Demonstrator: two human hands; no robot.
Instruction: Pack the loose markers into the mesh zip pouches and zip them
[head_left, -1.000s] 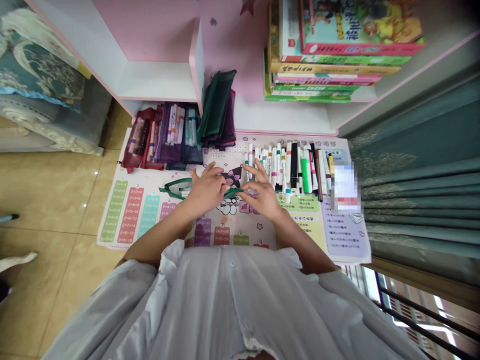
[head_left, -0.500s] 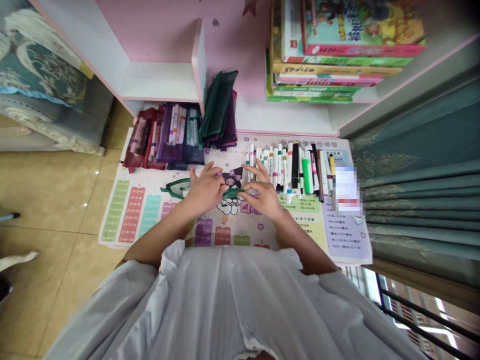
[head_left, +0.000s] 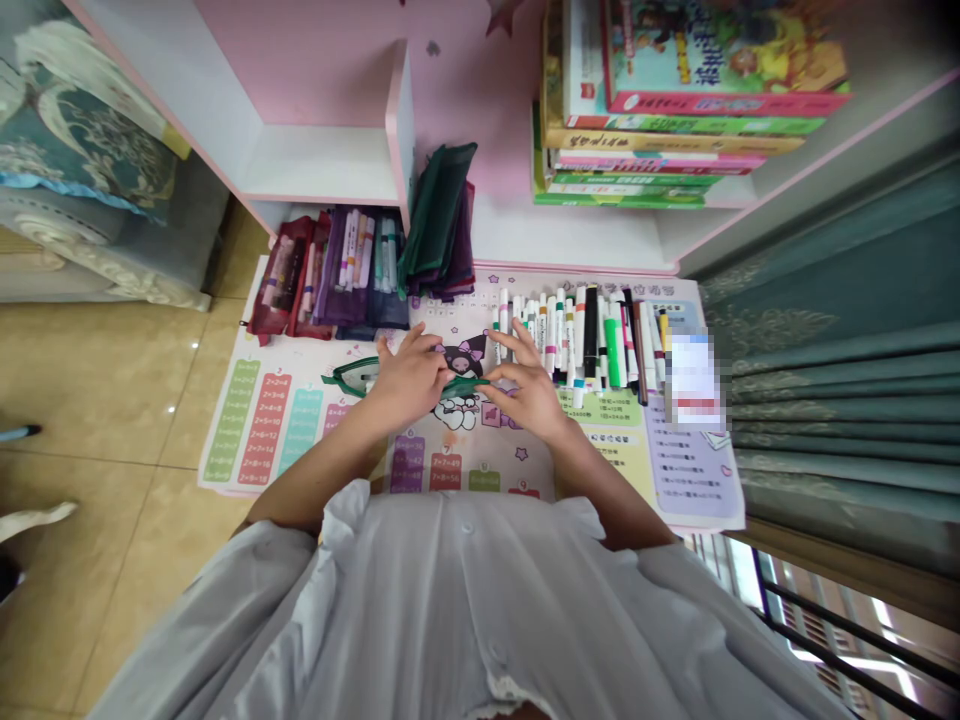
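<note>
My left hand [head_left: 405, 380] grips a green-edged zippered mesh pouch [head_left: 352, 376] near its middle, with the fingers curled over the edge. My right hand [head_left: 529, 388] pinches the green zipper strip [head_left: 465, 385] between thumb and forefinger, to the right of my left hand. The pouch lies flat across a printed multiplication-table mat [head_left: 457, 470]. Just past my right fingertips stands a tight row of several marker pens [head_left: 574, 340], lying side by side on the mat. Part of the pouch is hidden under my left hand.
Several filled mesh pouches [head_left: 330, 280] and a dark green pouch [head_left: 435, 225] sit at the mat's far edge, below a pink-and-white shelf [head_left: 315, 150] with stacked books [head_left: 660, 140]. A teal curtain [head_left: 840, 400] hangs right; tiled floor [head_left: 97, 400] spreads left.
Both hands stay almost where they were, still on the pouch's green edge. The view has shifted very slightly.
</note>
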